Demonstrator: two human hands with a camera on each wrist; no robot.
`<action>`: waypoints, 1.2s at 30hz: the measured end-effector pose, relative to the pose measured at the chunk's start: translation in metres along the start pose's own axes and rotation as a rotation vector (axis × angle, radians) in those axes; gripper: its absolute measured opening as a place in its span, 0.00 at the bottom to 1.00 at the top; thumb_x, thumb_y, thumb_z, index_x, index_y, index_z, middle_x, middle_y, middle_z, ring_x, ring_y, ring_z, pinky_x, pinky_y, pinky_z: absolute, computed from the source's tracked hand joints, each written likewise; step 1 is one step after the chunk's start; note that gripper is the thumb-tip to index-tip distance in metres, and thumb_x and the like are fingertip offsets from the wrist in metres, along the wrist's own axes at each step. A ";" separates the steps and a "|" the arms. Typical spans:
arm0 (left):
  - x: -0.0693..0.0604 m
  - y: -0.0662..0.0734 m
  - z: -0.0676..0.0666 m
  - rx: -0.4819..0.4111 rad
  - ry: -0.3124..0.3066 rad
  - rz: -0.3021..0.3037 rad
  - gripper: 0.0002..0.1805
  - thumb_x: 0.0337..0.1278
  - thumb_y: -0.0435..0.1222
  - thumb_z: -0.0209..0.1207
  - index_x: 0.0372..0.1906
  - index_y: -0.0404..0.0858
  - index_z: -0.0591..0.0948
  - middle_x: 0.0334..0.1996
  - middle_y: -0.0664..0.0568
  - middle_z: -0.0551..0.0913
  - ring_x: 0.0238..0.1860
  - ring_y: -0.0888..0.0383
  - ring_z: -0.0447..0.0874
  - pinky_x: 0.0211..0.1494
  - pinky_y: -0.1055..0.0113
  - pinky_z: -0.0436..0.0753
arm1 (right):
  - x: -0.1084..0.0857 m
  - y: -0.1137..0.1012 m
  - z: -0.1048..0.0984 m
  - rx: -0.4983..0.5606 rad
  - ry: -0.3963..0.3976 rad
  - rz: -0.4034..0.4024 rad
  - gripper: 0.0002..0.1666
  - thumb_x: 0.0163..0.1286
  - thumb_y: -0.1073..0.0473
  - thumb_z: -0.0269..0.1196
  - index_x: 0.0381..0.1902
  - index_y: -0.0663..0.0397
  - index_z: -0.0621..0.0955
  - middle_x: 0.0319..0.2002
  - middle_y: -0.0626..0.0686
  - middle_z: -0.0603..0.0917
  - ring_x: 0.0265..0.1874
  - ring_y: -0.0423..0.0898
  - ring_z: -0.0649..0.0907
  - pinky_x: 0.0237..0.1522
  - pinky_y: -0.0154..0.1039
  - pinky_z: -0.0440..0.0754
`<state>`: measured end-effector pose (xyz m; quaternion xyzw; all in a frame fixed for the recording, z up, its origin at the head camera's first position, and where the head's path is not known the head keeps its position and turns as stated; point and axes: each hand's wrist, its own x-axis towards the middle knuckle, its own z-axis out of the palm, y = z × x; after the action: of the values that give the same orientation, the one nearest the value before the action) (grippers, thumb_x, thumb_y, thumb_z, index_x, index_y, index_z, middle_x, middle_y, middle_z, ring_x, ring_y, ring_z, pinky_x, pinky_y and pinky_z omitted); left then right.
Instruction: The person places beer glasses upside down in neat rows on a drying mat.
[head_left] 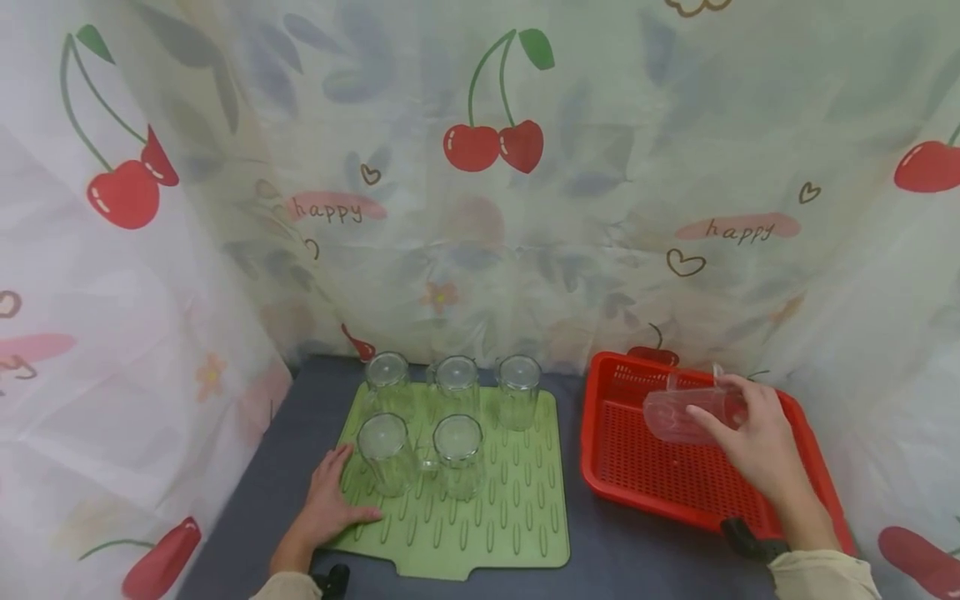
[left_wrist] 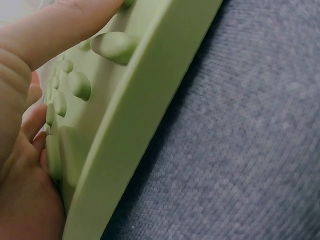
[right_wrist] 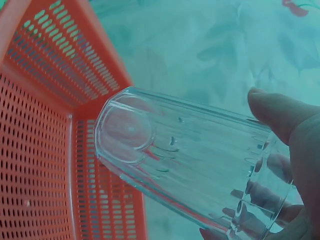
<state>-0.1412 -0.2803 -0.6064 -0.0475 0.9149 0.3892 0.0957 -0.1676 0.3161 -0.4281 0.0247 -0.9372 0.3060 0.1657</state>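
My right hand grips a clear glass mug by its rim end, thumb on one side and fingers on the other. The mug lies tilted on its side in the air over the red basket, its base pointing left; the right wrist view shows its faceted wall. My left hand rests on the left edge of the green drying mat, fingers spread and the thumb lying over the ribbed surface. Several glass mugs stand upside down on the mat; the front left mug is nearest that hand.
A dark grey cloth covers the table under the mat and basket. The mugs stand in two rows, including a back right mug and a front mug. A cherry-printed curtain encloses the back and sides.
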 end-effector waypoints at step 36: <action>-0.001 0.003 0.000 0.008 -0.008 -0.016 0.75 0.32 0.55 0.83 0.83 0.38 0.47 0.81 0.30 0.41 0.80 0.27 0.36 0.76 0.26 0.53 | -0.022 -0.063 0.033 0.476 -0.081 -0.016 0.32 0.80 0.55 0.55 0.75 0.51 0.57 0.64 0.49 0.67 0.54 0.33 0.76 0.46 0.21 0.83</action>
<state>-0.1409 -0.2784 -0.6040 -0.0530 0.9157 0.3848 0.1029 -0.1475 0.2444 -0.4245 0.0828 -0.8442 0.5159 0.1198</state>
